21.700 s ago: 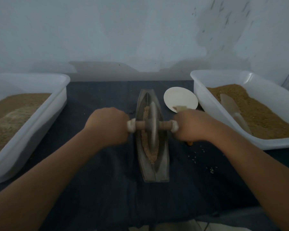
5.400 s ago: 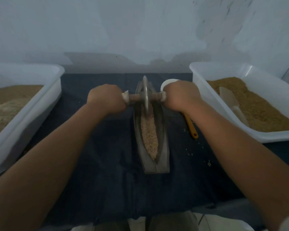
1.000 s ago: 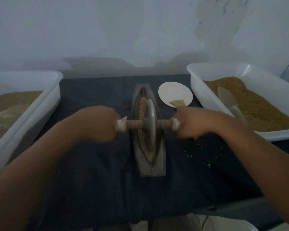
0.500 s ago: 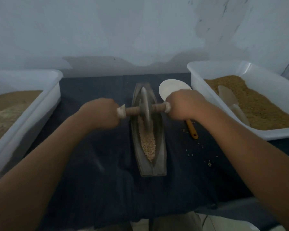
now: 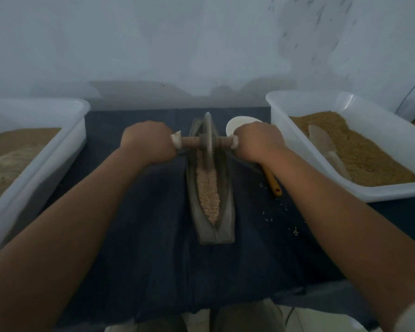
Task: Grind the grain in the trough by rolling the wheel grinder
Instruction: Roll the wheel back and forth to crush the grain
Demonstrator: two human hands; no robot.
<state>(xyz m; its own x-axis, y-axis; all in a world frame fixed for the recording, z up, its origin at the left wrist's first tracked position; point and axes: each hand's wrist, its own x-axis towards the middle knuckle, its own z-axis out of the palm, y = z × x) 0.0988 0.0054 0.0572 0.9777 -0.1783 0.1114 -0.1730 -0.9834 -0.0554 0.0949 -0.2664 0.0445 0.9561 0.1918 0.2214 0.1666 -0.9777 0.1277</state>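
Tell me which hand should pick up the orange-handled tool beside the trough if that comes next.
Right. The right hand grips the wheel grinder just above the orange handle, on that same side of the trough. The left hand would have to cross over the trough.

This looks like a makeshift grain-working room. A bench draped in dark cloth (image 5: 153, 236) stands against a bare, stained pale wall (image 5: 177, 44). At the middle of the bench lies a boat-shaped trough (image 5: 227, 207) holding grain (image 5: 207, 195), with a wheel grinder (image 5: 207, 137) standing at its far end. Left of the trough sits a white plastic tub (image 5: 46, 149) of brown meal. Right of the trough is a second tub (image 5: 393, 191) with a pale scoop (image 5: 321, 142) lying in it. Loose kernels (image 5: 295, 231) dot the cloth right of the trough.
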